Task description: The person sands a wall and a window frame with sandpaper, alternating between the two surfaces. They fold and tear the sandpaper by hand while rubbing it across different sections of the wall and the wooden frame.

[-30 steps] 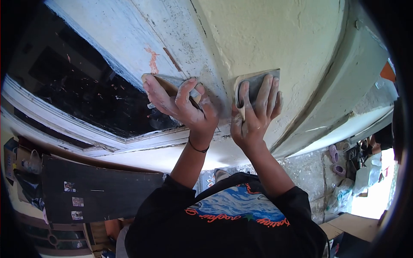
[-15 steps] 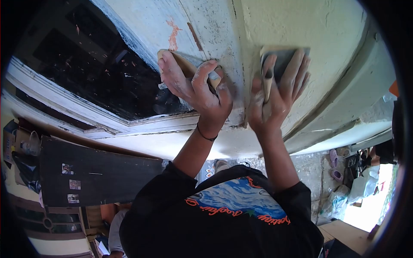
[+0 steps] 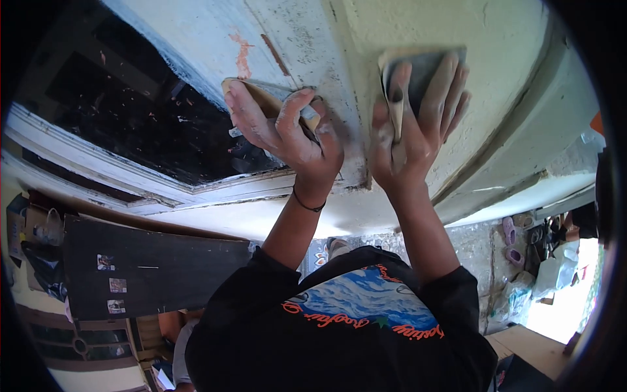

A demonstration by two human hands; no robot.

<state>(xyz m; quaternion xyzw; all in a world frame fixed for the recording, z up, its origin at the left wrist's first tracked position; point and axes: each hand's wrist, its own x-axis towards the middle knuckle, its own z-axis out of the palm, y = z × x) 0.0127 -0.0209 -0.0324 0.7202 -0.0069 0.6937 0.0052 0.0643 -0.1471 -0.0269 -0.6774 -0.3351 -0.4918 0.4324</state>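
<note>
My left hand (image 3: 282, 134) is dusty white and presses a folded piece of sandpaper (image 3: 258, 93) against the worn white window frame (image 3: 297, 46). My right hand (image 3: 411, 127) holds a grey sheet of sandpaper (image 3: 424, 65) flat against the cream wall (image 3: 483, 39), just right of the frame. The fingers of both hands are spread over their sheets. A thin black band circles my left wrist.
Dark window glass (image 3: 124, 124) with paint flecks fills the upper left. A black board (image 3: 150, 268) with small stickers lies at the lower left. Sandals (image 3: 513, 242) and bags (image 3: 555, 268) lie on the floor at right, by a cardboard box (image 3: 529, 343).
My right hand has slid its sandpaper up the wall over the last second. My left hand stayed on the frame, shifting only slightly with the view.
</note>
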